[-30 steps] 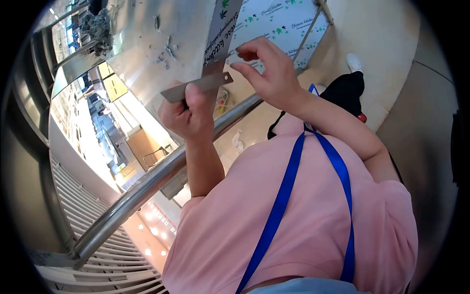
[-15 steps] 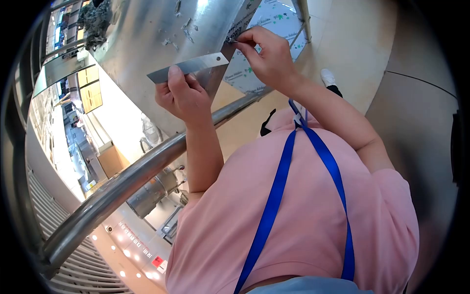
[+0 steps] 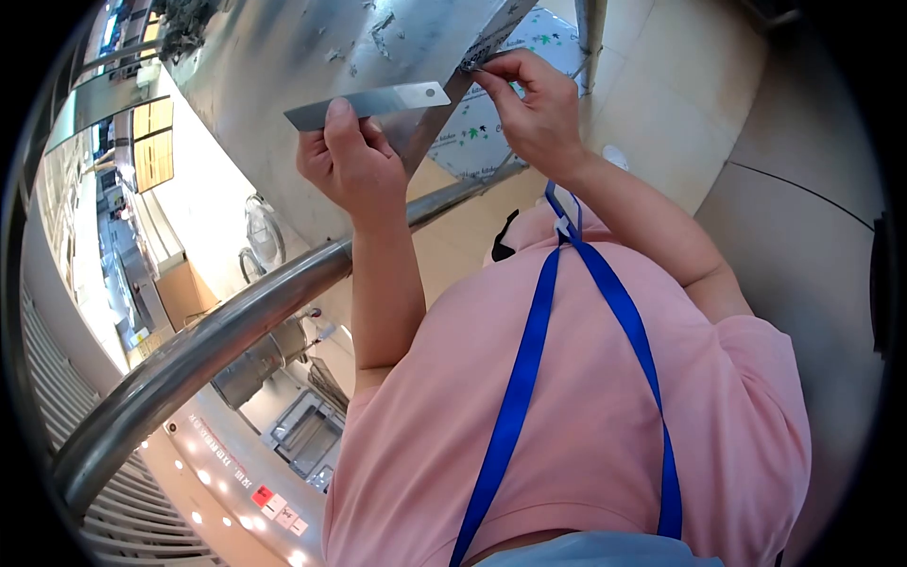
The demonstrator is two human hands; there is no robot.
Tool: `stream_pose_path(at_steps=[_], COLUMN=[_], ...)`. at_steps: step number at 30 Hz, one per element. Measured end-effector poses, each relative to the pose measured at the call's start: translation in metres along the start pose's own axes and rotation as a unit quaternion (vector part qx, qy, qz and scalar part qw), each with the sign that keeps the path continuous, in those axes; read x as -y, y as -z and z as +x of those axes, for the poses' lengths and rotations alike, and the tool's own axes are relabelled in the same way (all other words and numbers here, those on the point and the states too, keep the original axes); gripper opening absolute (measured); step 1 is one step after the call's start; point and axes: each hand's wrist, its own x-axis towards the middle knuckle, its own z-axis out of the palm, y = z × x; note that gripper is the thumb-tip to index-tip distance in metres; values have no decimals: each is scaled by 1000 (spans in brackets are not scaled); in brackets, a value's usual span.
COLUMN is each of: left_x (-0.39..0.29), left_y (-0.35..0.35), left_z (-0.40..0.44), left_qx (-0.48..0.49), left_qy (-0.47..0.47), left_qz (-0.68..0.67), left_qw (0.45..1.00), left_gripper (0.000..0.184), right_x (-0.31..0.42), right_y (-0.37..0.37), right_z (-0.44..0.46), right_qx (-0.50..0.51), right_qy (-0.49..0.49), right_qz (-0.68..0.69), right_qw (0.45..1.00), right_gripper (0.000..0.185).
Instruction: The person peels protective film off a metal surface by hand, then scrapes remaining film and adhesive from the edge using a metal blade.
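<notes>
My left hand (image 3: 351, 163) is closed around a flat metal blade (image 3: 402, 97), thumb on top. The blade has a slanted end at the left and a small hole near its right end. It lies over the edge of a brushed steel surface (image 3: 283, 80). At that surface's right edge, my right hand (image 3: 546, 113) pinches a crumpled bit of printed protective film (image 3: 470, 64) between thumb and fingertips. Small peeled film scraps (image 3: 382, 34) stick to the steel farther up.
Below the steel edge is a panel covered in film printed with green leaves (image 3: 477, 128). A round metal rail (image 3: 203, 350) crosses in front of me at the left. A grey clump of film scraps (image 3: 186, 30) sits at the top left. A blue lanyard (image 3: 529, 378) hangs at my chest.
My right hand has shifted slightly right and still pinches the film at the edge. The blade is a little higher in view and tilts less. The view itself has shifted slightly.
</notes>
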Motion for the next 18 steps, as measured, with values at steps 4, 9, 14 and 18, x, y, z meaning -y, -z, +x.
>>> stream_pose_path(at_steps=[4, 9, 14, 18], left_x=[-3, -4, -6, 3], left_y=[-3, -7, -12, -8], left_z=[2, 4, 8, 7], left_qx=[-19, -25, -9, -33], left_qy=[14, 5, -7, 21], left_qz=[-24, -3, 79, -1], left_qw=[999, 1000, 997, 999], left_gripper=[14, 13, 17, 14], right_x=[0, -5, 15, 60], right_y=[5, 15, 57, 40], right_z=[5, 15, 61, 121], right_qx=[5, -18, -93, 30], right_qy=[18, 18, -54, 262], right_qz=[-3, 29, 63, -69], right_qw=[1000, 999, 992, 962], right_gripper=[5, 5, 11, 5])
